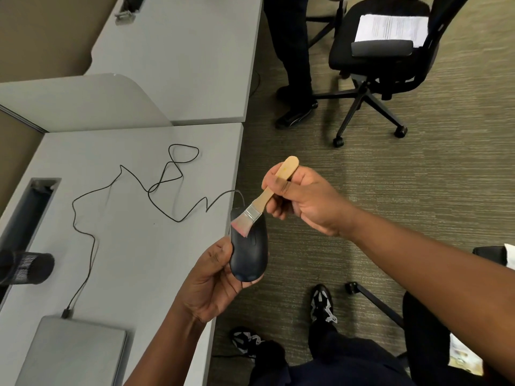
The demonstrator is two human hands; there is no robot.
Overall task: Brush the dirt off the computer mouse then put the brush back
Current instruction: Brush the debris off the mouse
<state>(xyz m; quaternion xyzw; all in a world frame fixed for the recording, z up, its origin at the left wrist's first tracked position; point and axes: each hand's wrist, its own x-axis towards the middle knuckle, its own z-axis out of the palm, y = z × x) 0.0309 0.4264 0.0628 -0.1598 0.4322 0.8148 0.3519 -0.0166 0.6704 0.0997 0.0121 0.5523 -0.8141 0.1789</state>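
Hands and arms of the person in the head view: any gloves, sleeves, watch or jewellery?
None visible. The left hand and right hand are bare, without gloves, rings or a watch. Both forearms are uncovered as far as the frame shows; no sleeve edge comes into view.

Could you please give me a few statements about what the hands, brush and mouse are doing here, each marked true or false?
1. The left hand holds the mouse off the desk. True.
2. The brush lies on the desk. False: the right hand holds it by its wooden handle.
3. The bristles touch the mouse. True.
4. The mouse is wireless. False: a black cable trails from it across the desk.
5. The laptop is open. False: its lid is shut.
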